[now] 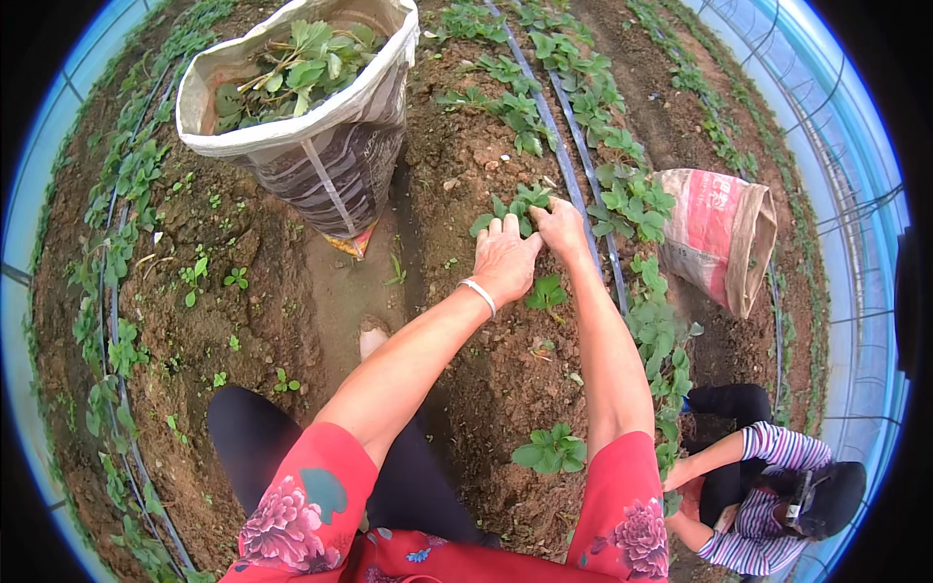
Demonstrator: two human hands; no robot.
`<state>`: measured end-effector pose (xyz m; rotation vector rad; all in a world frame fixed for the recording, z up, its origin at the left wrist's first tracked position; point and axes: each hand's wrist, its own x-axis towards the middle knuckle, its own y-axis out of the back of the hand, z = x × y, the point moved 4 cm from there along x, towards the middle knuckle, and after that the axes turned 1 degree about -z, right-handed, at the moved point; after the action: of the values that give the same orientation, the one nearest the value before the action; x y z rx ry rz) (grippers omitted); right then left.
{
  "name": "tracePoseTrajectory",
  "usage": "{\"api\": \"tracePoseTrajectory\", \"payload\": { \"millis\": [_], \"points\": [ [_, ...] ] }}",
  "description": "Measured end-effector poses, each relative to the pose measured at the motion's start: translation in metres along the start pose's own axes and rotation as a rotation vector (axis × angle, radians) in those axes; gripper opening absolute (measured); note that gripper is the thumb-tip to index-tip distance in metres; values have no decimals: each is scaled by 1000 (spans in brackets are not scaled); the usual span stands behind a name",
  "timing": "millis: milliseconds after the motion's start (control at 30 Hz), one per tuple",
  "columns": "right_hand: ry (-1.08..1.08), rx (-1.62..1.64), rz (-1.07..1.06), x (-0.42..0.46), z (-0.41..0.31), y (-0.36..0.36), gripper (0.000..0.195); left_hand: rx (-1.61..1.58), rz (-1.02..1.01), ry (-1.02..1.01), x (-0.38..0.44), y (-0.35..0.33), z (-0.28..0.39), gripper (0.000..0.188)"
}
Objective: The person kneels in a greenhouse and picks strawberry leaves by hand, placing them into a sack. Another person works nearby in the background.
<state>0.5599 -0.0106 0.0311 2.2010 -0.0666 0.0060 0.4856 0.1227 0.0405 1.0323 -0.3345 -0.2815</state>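
Note:
Both of my hands are at one low strawberry plant (532, 197) on the soil ridge. My left hand (508, 259), with a white band at the wrist, reaches over the near side of its leaves; the fingertips are partly hidden, so its grip is unclear. From the right, my right hand (563, 229) is curled against the same plant, thumb and fingers closed at its leaves. A smaller strawberry plant (547, 293) grows just below my hands, between my forearms. Another leafy plant (552, 449) stands nearer my body.
An upright woven sack (321, 164) holding cut leaves stands ahead left in the furrow. Drip hoses (547, 120) run along the ridge. A red and white sack (711, 233) leans at right. Another person (773, 488) crouches lower right. Plastic greenhouse film (860, 291) curves around.

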Motion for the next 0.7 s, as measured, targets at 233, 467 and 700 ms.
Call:
{"api": "tracePoseTrajectory", "payload": {
  "millis": [233, 467, 700],
  "points": [
    [228, -138, -20, -7, 4, 19, 26, 8, 134, 92, 25, -9, -33, 49],
    [293, -793, -45, -21, 2, 11, 36, 110, 134, 62, 30, -5, -32, 40],
    [179, -783, -104, -22, -9, -3, 43, 152, 197, 38, 34, -1, -35, 30]
  ]
}}
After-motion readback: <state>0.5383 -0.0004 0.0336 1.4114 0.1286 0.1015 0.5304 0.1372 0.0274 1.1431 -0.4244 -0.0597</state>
